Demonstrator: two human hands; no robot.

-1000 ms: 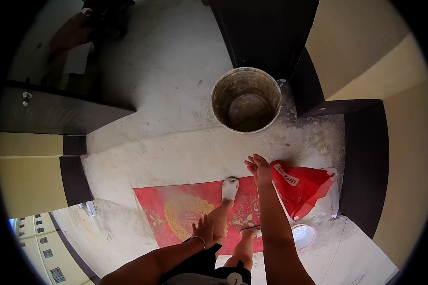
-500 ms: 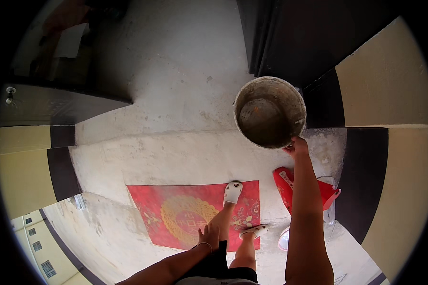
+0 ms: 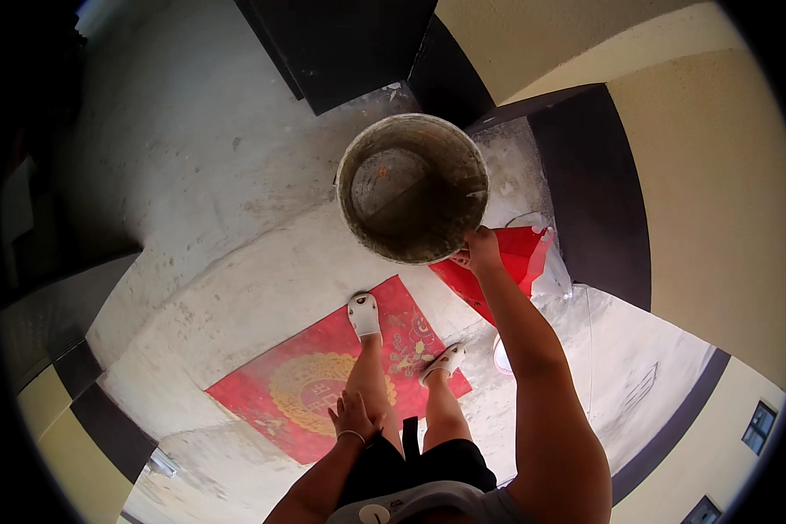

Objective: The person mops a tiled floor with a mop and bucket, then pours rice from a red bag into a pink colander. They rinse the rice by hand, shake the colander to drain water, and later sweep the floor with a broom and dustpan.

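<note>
A large, dirty bucket [image 3: 441, 179] with a greyish, stained inside hangs out in front of me, its mouth facing up toward me. My right hand [image 3: 481, 251] is closed on its near right rim, with the arm stretched forward. Dark residue and a small orange spot show at the bottom of the bucket. My left hand [image 3: 355, 415] holds nothing and rests on my left leg near the knee, fingers spread. Whether the bucket touches the floor cannot be made out.
Under my feet lies a red mat [image 3: 314, 349] with a gold pattern. A red bag [image 3: 522, 253] stands to the right, beside clear plastic. A dark door [image 3: 349, 52] is ahead, and a dark-based wall [image 3: 594, 192] runs along the right.
My view has turned to the right, so the mat and walls appear rotated. The bucket, still held by my right hand, now sits further left in view, nearer the red bag. My left hand stays on my leg.
</note>
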